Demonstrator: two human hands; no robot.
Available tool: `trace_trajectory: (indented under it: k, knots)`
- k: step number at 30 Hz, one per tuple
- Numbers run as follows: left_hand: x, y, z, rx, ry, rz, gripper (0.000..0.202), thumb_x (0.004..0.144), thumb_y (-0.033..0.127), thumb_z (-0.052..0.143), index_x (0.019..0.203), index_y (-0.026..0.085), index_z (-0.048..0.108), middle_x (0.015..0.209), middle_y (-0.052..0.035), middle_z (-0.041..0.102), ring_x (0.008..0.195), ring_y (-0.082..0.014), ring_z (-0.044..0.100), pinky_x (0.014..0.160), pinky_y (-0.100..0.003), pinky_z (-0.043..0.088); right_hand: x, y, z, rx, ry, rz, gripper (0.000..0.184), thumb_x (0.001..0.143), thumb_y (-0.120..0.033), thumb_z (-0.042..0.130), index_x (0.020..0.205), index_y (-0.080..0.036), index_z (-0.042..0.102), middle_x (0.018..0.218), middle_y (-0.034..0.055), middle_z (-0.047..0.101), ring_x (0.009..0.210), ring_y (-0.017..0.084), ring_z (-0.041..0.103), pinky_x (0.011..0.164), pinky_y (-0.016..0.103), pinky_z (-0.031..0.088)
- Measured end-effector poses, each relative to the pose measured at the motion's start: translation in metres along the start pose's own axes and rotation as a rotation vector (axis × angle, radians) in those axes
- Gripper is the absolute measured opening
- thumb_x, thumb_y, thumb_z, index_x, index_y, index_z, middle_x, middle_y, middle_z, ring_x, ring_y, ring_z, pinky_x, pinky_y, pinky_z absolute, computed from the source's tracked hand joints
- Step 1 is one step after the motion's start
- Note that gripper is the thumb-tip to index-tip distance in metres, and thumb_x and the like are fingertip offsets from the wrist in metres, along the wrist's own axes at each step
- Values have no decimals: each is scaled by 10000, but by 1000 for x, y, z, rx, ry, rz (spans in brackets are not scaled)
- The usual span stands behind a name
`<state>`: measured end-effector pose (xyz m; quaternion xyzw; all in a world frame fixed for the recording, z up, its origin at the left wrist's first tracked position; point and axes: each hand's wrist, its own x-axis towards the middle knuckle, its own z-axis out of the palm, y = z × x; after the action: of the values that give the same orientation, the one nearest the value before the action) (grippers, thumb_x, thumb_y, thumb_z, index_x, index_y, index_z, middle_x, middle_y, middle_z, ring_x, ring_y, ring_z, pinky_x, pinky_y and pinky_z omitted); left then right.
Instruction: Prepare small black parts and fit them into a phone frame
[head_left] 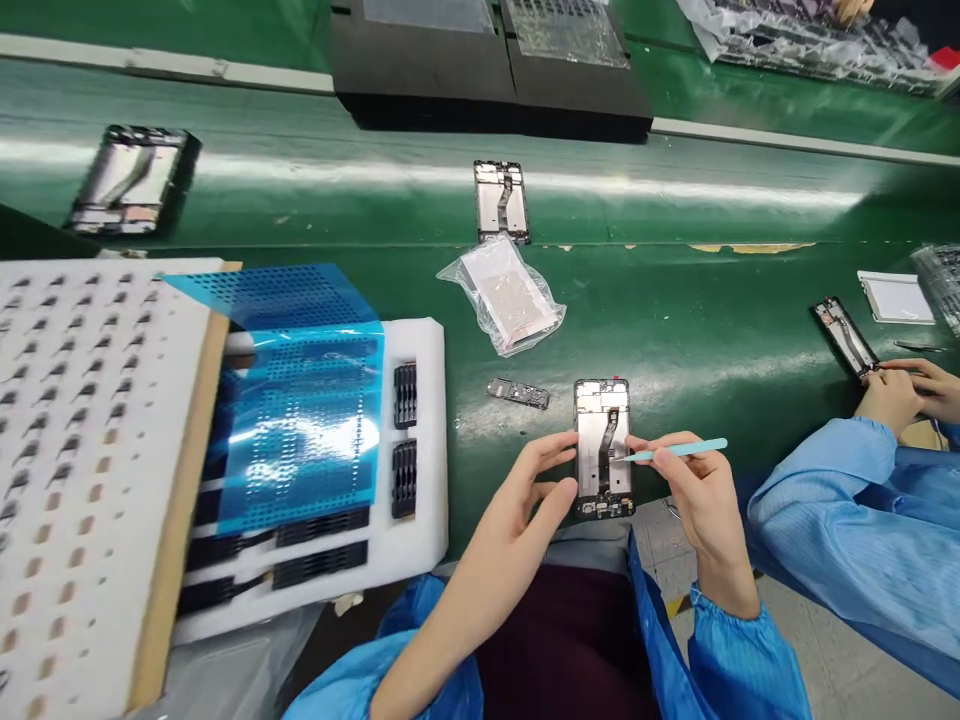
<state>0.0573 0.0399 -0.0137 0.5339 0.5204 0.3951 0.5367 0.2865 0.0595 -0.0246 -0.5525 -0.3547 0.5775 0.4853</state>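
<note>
The person's left hand (529, 490) is clamping the left long edge of an open smartphone frame (604, 400), and the right hand (697, 490) is pinching a teal plastic spudger (682, 450). The spudger's tip is reaching the black flex cable (606, 445) at the middle of the frame. The hands are holding apart, one on either side of the frame. The frame is lying on a green conveyor belt (675, 320) at 6 o'clock from the centre of view.

Measured from that frame, a small circuit board (517, 393) is lying at 10 o'clock, and a clear plastic bag (502, 295) holding a pale flat part is resting at 11 o'clock. A second phone frame (501, 200) is sitting at 12 o'clock, just beyond the bag. A white foam tray (431, 400) carrying a blue perforated film (300, 420) and black strip parts (405, 395) is occupying the 9 o'clock side. At 3 o'clock, a co-worker's hands (896, 395) are working on another phone frame (844, 335).
</note>
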Motion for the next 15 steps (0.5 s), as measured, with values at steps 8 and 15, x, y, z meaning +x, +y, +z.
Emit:
trace_trajectory:
  k: [8, 15]
  knots:
    - [44, -14, -3, 775, 194, 524, 332, 1052, 126, 594, 1339, 237, 718, 1422, -122, 752, 1248, -347, 650, 1091, -523, 531, 60, -9, 1, -292, 116, -206, 263, 879, -467, 909, 912, -215, 839, 854, 52, 827, 802, 242, 833, 636, 289, 661]
    - [69, -9, 3, 1082, 68, 629, 391, 1017, 0, 571, 1382, 87, 681, 1298, -145, 786, 1087, -331, 642, 876, -452, 502, 69, -9, 7, -324, 145, -215, 325, 870, -504, 927, 920, -199, 827, 821, 50, 822, 791, 267, 858, 669, 307, 705]
